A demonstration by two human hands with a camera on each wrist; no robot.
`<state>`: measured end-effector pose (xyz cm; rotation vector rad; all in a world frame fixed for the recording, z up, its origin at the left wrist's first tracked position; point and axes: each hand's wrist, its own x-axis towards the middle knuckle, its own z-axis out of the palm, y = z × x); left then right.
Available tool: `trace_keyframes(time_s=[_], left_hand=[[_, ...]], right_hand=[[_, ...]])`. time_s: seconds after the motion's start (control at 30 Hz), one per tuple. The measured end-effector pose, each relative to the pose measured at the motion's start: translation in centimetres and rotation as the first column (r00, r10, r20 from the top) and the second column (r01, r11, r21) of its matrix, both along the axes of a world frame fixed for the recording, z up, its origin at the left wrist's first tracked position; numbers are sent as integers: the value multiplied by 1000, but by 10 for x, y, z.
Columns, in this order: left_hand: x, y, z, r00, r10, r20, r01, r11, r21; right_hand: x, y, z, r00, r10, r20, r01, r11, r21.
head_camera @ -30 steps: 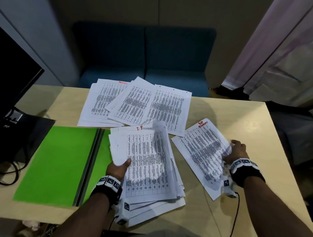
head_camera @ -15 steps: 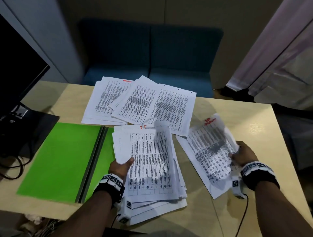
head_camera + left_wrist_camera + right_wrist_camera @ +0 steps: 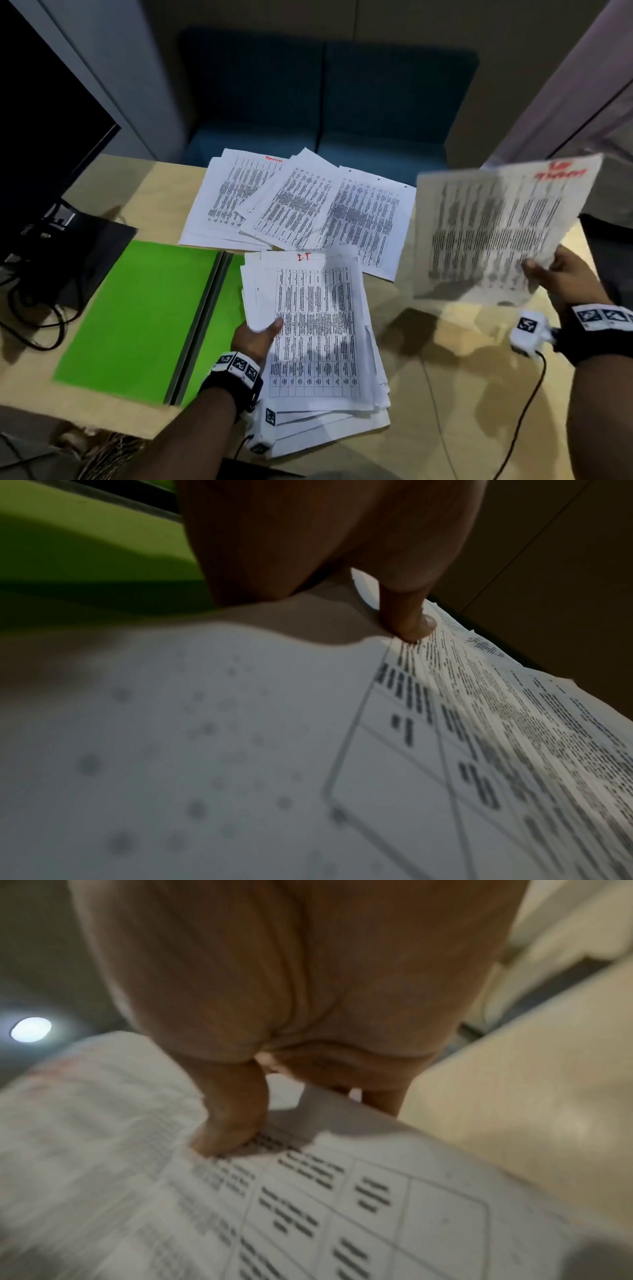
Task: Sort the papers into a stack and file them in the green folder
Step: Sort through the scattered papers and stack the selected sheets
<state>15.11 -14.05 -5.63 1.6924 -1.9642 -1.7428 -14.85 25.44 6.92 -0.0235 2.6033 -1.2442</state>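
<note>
An open green folder [image 3: 137, 318] lies at the left of the table. A stack of printed papers [image 3: 315, 329] overlaps its right flap. My left hand [image 3: 255, 337] holds the stack's left edge, thumb on the top sheet [image 3: 407, 623], fingers hidden beneath. My right hand [image 3: 555, 274] pinches a sheet with red writing [image 3: 496, 226] and holds it up in the air at the right, thumb on its printed face [image 3: 229, 1123]. More loose papers [image 3: 298, 202] lie fanned out at the far middle of the table.
A dark monitor and its base [image 3: 51, 192] with cables stand at the left edge. A blue sofa [image 3: 325, 102] is behind the table. Bare wooden table [image 3: 462, 359] shows under the raised sheet. A curtain [image 3: 582, 85] hangs at the right.
My right hand has lifted the red-marked sheet off the table and raised it up to the right. My left hand has stayed on the stack.
</note>
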Motion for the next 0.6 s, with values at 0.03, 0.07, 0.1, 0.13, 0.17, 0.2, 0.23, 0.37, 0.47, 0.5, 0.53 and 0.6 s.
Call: trace_keyframes(time_s=[0.03,0.07,0.1,0.13,0.17,0.2,0.23,0.37,0.47,0.5,0.53,0.6], left_hand=[[0,0,0,1000,0,-2,0,1000,4],[1,0,-1,1000,6,-12,-5,1000,15],[1,0,0,1000,12,-20,-11,1000,23],[2,0,0,1000,18,-26,-17,1000,26],[2,-1,0,999,22,-30,-21,999,28],[2,-2,-3,999,29,-36,-28,999,29],[3,-2,-3,999,31,-37,-30,999,31],[5,-1,-8,997,21,-74,-20,1000,20],[6,-1,-8,996,0,-90,0,1000,8],[6,-2,-7,996,-23,-85,23,1000,4],[6,-3,-8,995,-34,-89,35,999,0],[6,-3,-10,993,-28,-110,29,1000,10]], right_hand=[[-2,-12,2,999,-51,-3,51,997,-59],[-5,-26,-1,996,-90,4,90,991,-98],[-9,-41,-7,992,-123,3,123,983,-133],[-12,-59,-11,989,-147,5,147,982,-123],[-17,-73,-21,991,-135,7,135,988,-75],[-18,-88,-28,994,-111,20,111,994,-4],[-14,-105,-32,996,-83,31,81,994,75],[1,-155,-65,982,-133,131,119,986,116],[2,-179,-89,956,-186,225,143,970,198],[3,-187,-95,956,-190,223,132,959,251],[4,-196,-99,954,-205,217,131,940,315],[7,-211,-108,971,-120,208,1,869,494]])
